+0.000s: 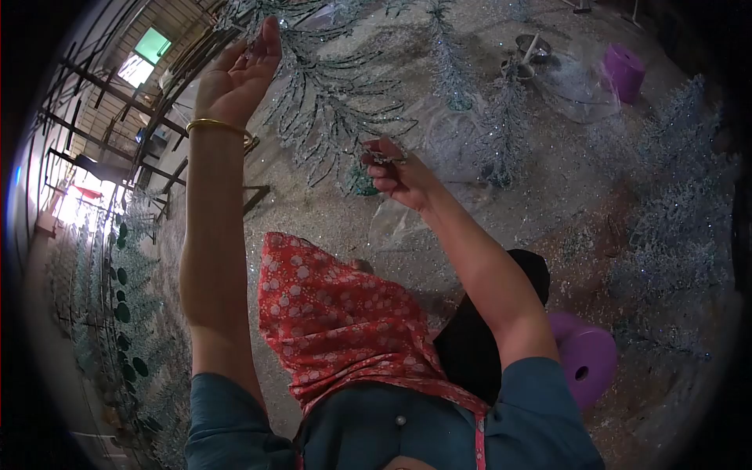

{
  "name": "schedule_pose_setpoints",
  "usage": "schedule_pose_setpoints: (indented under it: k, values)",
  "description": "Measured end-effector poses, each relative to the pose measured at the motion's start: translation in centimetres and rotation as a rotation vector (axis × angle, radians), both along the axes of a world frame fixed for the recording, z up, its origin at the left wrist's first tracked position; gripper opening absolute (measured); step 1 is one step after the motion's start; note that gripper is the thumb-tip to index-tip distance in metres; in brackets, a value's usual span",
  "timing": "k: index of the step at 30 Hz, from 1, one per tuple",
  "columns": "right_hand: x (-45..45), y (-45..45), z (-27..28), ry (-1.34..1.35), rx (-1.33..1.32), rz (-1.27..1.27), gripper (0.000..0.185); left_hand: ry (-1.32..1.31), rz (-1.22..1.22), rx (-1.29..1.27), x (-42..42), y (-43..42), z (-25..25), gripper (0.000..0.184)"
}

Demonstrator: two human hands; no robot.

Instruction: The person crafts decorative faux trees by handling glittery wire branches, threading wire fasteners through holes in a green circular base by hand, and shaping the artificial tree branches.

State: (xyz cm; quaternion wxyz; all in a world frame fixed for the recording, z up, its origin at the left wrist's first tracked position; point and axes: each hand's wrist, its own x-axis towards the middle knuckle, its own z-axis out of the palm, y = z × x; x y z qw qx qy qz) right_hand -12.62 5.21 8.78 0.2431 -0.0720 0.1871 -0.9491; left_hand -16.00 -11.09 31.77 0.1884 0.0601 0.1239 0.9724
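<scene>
A frosted artificial Christmas tree (pixel 329 110) with dark, white-flocked branches lies or stands in front of me, its tips fanning toward me. My left hand (pixel 239 78), a gold bangle on its wrist, reaches up beside the tree's upper left side, palm showing and fingers apart. Bits of branch show among those fingers, though whether they are held cannot be made out. Lower down, at the tree's right edge, my right hand (pixel 399 176) has its fingers closed around a small frosted branch tip (pixel 384 157). A green base (pixel 363 182) shows just behind it.
More frosted trees stand at the back (pixel 448 63), (pixel 503 125) and along the right side (pixel 677 196). A purple roll (pixel 624 72) sits far right, and a purple round stool or spool (pixel 591 362) is by my right elbow. Metal racks (pixel 117 98) line the left. Glittery flakes cover the floor.
</scene>
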Motion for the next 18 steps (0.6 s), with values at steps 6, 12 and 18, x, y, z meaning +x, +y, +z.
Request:
schedule_pose_setpoints:
  k: [6,12,18]
  values:
    - [-1.7,-1.0,-1.4,0.164,0.025,0.013,0.02,0.041,-0.032,-0.012,-0.4,-0.1,-0.5,0.032]
    - [-0.9,-0.9,-1.2,0.104,0.026,-0.008,0.02,0.015,0.012,-0.01,-0.5,-0.5,-0.7,0.032]
    - [0.2,-1.4,0.2,0.008,-0.033,0.025,0.014,-0.008,-0.014,0.016,-0.7,-1.1,-1.1,0.032]
